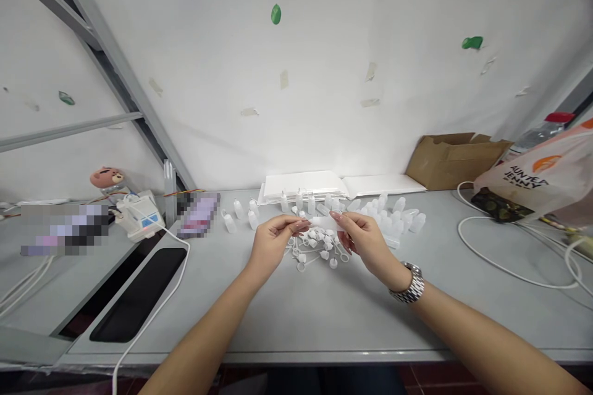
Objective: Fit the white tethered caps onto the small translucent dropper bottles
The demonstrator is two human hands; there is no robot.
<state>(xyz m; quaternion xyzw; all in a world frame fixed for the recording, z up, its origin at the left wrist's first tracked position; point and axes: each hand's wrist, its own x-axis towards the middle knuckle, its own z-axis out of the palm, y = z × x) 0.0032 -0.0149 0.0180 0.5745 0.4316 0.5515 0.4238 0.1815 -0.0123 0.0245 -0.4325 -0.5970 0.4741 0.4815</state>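
Note:
Both my hands meet above the middle of the table. My right hand (364, 237) is closed around a small translucent plastic squeeze bottle (325, 222), held on its side with the narrow end towards the left. At that end my left hand (273, 241) pinches thumb and forefinger together; whatever is between them is too small to make out. Just below lies a pile of white caps (319, 247) with ring-shaped loops. To the right, behind my right hand, several more bottles (417, 223) lie and stand in a heap. Several capped bottles (229, 223) stand upright to the left.
White flat packets (301, 185) lie against the wall, near a cardboard box (456, 160). At right are a plastic bag (542, 173) and a looped white cable (500, 262). A phone (199, 215), a power strip (141, 216) and a black pad (139, 296) are at left.

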